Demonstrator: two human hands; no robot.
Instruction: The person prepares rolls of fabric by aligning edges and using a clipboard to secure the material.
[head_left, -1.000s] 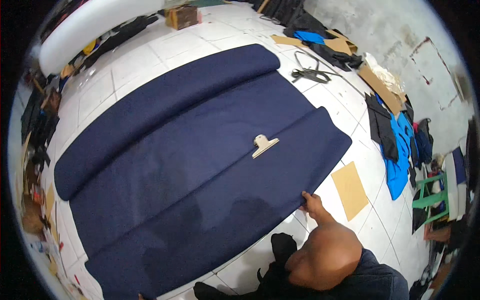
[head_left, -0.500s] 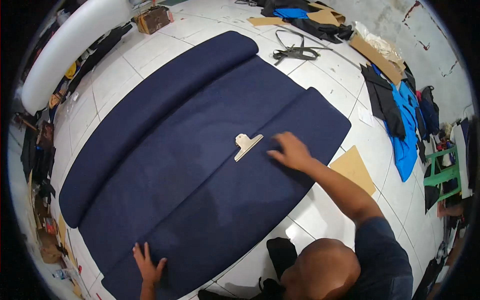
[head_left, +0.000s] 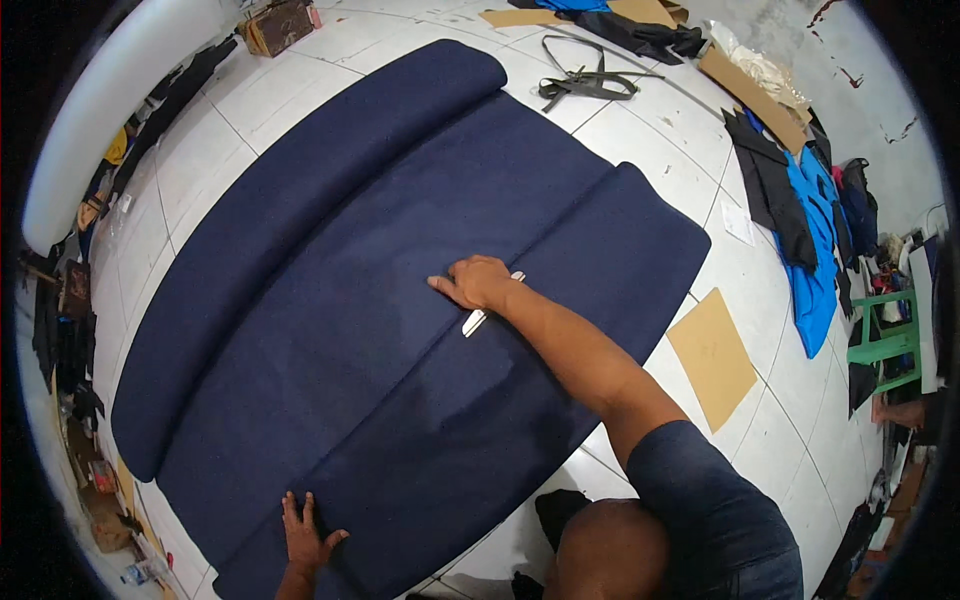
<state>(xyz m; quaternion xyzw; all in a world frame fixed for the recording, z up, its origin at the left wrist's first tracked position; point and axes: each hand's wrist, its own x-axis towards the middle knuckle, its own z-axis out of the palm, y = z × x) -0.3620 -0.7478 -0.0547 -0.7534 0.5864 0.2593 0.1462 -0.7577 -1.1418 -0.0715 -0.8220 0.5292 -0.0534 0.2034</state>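
Note:
A broad sheet of dark navy fabric (head_left: pixel 330 300) covers much of the floor. Its far side is a thick roll (head_left: pixel 300 170), and its near side is folded over along a straight edge. On that fold edge lies a wide metal bulldog clip (head_left: pixel 475 321). My right hand (head_left: pixel 478 281) is over the clip and hides most of it; its thumb is apart from the fingers, which lie past the clip on the fabric. My left hand (head_left: pixel 308 540) rests open on the fabric at the near left, fingers spread close to the fold edge.
White floor tiles surround the fabric. To the right lie a tan card sheet (head_left: pixel 712 360), blue cloth (head_left: pixel 815 270) and a green plastic stool (head_left: pixel 882 348). A dark strap (head_left: pixel 590 82) lies beyond the roll. A long white cylinder (head_left: pixel 110 110) stands at the far left.
My right hand has moved left from beside the clip to over it. My left hand stays on the fabric in much the same place. The whole view has shifted slightly.

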